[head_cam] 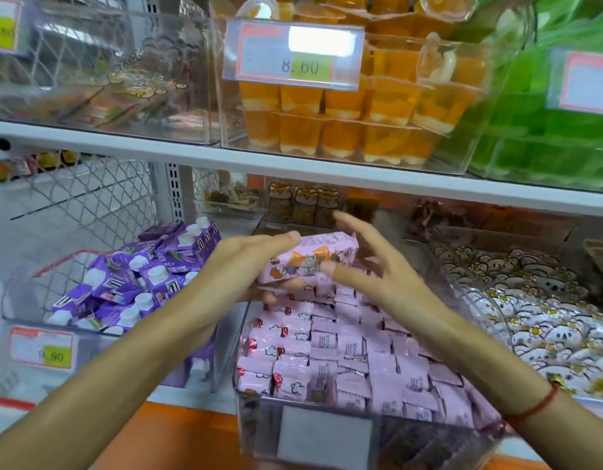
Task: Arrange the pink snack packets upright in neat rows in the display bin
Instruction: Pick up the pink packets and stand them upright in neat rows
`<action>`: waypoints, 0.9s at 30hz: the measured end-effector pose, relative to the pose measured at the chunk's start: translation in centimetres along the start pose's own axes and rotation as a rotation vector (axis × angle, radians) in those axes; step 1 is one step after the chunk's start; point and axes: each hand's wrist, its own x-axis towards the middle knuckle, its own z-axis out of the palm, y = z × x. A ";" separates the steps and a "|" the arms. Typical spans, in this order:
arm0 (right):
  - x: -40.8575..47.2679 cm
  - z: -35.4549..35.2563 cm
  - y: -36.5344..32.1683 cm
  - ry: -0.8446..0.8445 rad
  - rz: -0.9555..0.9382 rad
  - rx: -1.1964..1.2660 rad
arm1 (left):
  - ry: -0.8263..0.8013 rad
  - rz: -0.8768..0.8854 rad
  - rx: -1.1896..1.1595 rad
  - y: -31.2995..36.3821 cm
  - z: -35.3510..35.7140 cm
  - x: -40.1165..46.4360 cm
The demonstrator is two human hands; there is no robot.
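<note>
I am holding 1 pink printed snack packet (308,259) in my left hand (246,266) above the clear plastic display bin's (429,439) far edge, my right hand (371,266) spread wide and holding nothing; next, standing it into a row.

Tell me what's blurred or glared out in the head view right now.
Head view: glare whites out the top of the 8.60 price tag; the right hand is motion-smeared, the left hand gripping the pink snack packet is sharper; the upper bins are soft, and the shelf edge bows from wide-angle distortion.
</note>
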 end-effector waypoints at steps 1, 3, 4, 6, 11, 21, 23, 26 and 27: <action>-0.1 0.2 0.0 -0.032 -0.080 -0.053 | -0.024 -0.022 0.002 0.2 -0.1 -0.1; 0.0 0.8 0.4 0.003 -0.190 -0.120 | -0.032 -0.067 0.013 0.3 -0.1 0.0; 0.1 1.0 0.5 0.038 -0.192 -0.100 | -0.040 -0.095 -0.001 0.3 -0.2 0.2; 0.2 1.1 0.7 0.068 -0.142 0.004 | -0.059 -0.108 0.000 0.5 -0.3 0.3; 0.3 1.1 1.4 0.058 -0.033 0.085 | -0.001 0.102 0.114 0.4 -0.6 0.1; -1.0 -0.5 5.7 -0.264 0.170 -0.878 | 0.192 0.285 0.508 -0.4 0.0 6.1; -0.9 -0.5 6.1 -0.258 0.166 -0.889 | 0.176 0.296 0.652 -0.6 0.4 7.9; -1.0 -0.6 6.1 -0.254 0.150 -0.888 | 0.104 0.293 0.792 -1.0 0.9 9.5; -1.0 -0.6 6.0 -0.255 0.148 -0.887 | 0.074 0.285 0.816 -1.1 1.0 9.8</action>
